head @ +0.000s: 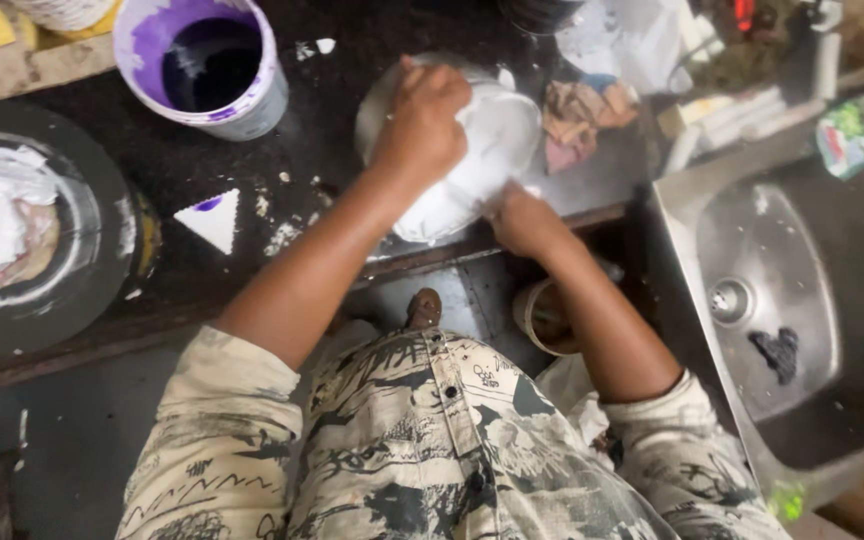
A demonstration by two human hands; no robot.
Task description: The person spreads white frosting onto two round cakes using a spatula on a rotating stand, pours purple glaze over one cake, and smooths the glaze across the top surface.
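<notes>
A white round dish-shaped piece (pixel 497 130) lies on the dark counter near its front edge. My left hand (pixel 420 125) is curled into a fist and presses down on the piece's top. I cannot tell if anything is inside the fist. My right hand (pixel 524 220) grips the near rim of the white piece, fingers closed on its edge. Both forearms reach up from my patterned shirt.
A purple-stained white bucket (pixel 202 65) stands at the back left. A dark round wheel (pixel 102 250) carrying white material sits far left, and a white triangle piece (pixel 212 218) lies beside it. A crumpled rag (pixel 577 120) and a steel sink (pixel 782 300) are to the right.
</notes>
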